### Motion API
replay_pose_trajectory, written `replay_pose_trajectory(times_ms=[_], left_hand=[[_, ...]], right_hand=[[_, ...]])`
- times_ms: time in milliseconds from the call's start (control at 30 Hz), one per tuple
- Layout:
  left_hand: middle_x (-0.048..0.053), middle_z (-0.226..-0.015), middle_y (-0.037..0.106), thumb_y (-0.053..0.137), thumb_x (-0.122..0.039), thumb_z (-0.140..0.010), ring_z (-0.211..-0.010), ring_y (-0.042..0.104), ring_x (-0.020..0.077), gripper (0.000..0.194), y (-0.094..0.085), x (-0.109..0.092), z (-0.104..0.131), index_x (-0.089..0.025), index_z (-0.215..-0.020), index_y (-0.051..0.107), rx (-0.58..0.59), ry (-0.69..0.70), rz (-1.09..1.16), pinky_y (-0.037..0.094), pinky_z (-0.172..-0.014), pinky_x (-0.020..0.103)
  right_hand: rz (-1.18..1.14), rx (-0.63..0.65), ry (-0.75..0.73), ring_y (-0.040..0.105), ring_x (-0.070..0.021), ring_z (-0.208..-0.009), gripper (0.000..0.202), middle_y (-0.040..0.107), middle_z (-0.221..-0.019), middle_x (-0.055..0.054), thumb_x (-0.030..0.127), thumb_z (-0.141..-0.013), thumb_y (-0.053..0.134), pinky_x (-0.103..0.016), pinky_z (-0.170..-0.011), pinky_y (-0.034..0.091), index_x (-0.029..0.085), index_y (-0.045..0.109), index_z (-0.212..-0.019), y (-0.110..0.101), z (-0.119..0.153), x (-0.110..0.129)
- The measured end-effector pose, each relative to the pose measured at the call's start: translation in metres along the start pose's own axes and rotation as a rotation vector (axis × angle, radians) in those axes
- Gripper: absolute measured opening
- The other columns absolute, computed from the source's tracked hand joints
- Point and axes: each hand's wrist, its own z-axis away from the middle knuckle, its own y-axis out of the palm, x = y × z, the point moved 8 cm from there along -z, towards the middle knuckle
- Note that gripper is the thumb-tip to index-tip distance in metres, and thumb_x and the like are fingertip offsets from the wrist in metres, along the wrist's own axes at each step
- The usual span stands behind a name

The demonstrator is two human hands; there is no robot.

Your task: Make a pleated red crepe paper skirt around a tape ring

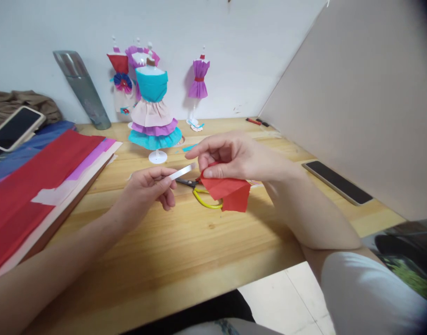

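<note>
- Head view looks down on a wooden table (185, 251) where two bare hands meet just above the surface.
- Left hand (148, 186) pinches a narrow white strip (183, 171) between thumb and fingertips; the strip points right and slightly up, its free end just beside the other hand's thumb.
- Right hand (239, 156) pinches a folded red paper piece (230, 191) at its top edge, index finger stretched out to the left; the paper hangs below the fingers, above the table.
- Yellow-handled scissors (204, 197) lie flat on the table under both hands, partly hidden behind the red paper.
- Sheets of red, pink and blue paper (35, 186) are stacked at the left edge of the table.
- Small dress form in a teal, pink and purple layered paper dress (153, 111) stands on a white base behind the hands; further dress forms stand near the wall, one in a purple dress (199, 80).
- One dark phone (337, 181) lies flat on the table to the right, another phone (16, 128) rests at far left.
- Grey metallic bottle (82, 88) leans against the wall.
</note>
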Motion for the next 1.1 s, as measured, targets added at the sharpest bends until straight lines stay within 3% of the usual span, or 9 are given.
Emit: replay_pose_trajectory(times_ms=[200, 367, 567, 967, 1100], left_hand=[[-0.002, -0.054, 0.063, 0.069, -0.028, -0.076, -0.043, 0.060, 0.0113, 0.013, -0.001, -0.012, 0.002, -0.017, -0.079, 0.064, -0.037, 0.038, -0.121, 0.049, -0.042, 0.020], [-0.001, -0.047, 0.064, 0.070, -0.028, -0.072, -0.040, 0.058, 0.0112, 0.013, -0.001, -0.014, 0.004, -0.017, -0.074, 0.064, -0.035, 0.011, -0.128, 0.045, -0.040, 0.018], [-0.002, -0.044, 0.060, 0.071, -0.029, -0.069, -0.037, 0.054, 0.0101, 0.015, -0.004, -0.018, 0.003, -0.017, -0.066, 0.062, -0.035, 0.009, -0.132, 0.041, -0.038, 0.018], [-0.004, -0.046, 0.059, 0.072, -0.029, -0.074, -0.039, 0.052, 0.0087, 0.014, -0.011, -0.014, 0.002, -0.018, -0.070, 0.063, -0.062, 0.039, -0.117, 0.038, -0.039, 0.017], [-0.002, -0.050, 0.062, 0.074, -0.031, -0.075, -0.042, 0.057, 0.0096, 0.017, -0.008, -0.013, -0.002, -0.016, -0.075, 0.065, -0.024, 0.032, -0.049, 0.044, -0.042, 0.017]], right_hand=[[0.133, -0.093, 0.015, 0.060, -0.0127, -0.071, 0.024, 0.065, -0.080, 0.000, 0.020, -0.078, 0.068, -0.024, -0.062, 0.050, 0.022, 0.067, -0.102, 0.005, 0.003, 0.007], [0.161, -0.081, -0.005, 0.058, -0.0134, -0.069, 0.010, 0.065, -0.077, -0.002, 0.019, -0.077, 0.067, -0.024, -0.059, 0.048, 0.022, 0.067, -0.087, 0.006, 0.004, 0.015], [0.175, -0.078, 0.023, 0.053, -0.0117, -0.062, 0.007, 0.062, -0.073, 0.000, 0.020, -0.080, 0.065, -0.024, -0.054, 0.043, 0.024, 0.070, -0.084, 0.005, 0.006, 0.017], [0.196, -0.072, -0.071, 0.049, -0.0117, -0.062, 0.009, 0.057, -0.070, 0.001, 0.020, -0.080, 0.063, -0.025, -0.055, 0.040, 0.023, 0.069, -0.085, 0.013, 0.005, 0.019], [0.238, -0.110, -0.018, 0.049, -0.0123, -0.060, 0.004, 0.056, -0.067, 0.002, 0.024, -0.080, 0.066, -0.026, -0.056, 0.041, 0.022, 0.065, -0.083, 0.011, 0.003, 0.012]])
